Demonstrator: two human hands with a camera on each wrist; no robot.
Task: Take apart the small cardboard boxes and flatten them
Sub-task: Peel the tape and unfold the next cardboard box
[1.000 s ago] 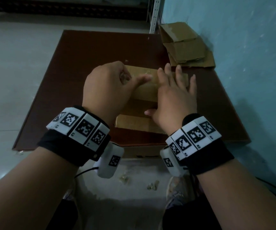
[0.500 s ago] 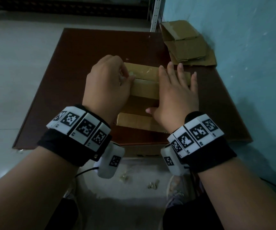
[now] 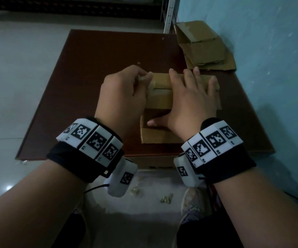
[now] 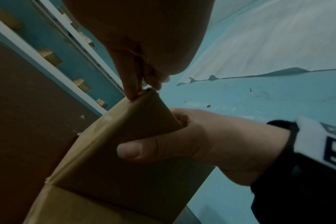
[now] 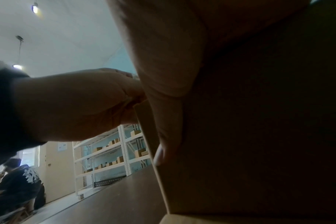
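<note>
A small brown cardboard box (image 3: 160,101) stands on the dark brown table (image 3: 91,77), one flap lying toward me. My left hand (image 3: 142,77) is at the box's top left corner and pinches a peeled end of clear tape (image 3: 149,83) between thumb and fingers. In the left wrist view the left hand (image 4: 144,89) pinches at the corner of the box (image 4: 125,174). My right hand (image 3: 180,97) lies flat on the box top, fingers straight, with its thumb (image 4: 130,150) against the near side. The box (image 5: 259,136) fills the right wrist view.
Flattened cardboard pieces (image 3: 205,47) are stacked at the table's back right against the teal wall. A white shelf post (image 3: 168,13) rises behind. Tape scraps (image 3: 166,198) lie on the floor near my feet. A seated person (image 5: 15,181) and shelves (image 5: 115,151) are far off.
My left hand has moved from the middle of the box top to its left corner, drawing the tape strip along. The right hand has stayed pressed on the box.
</note>
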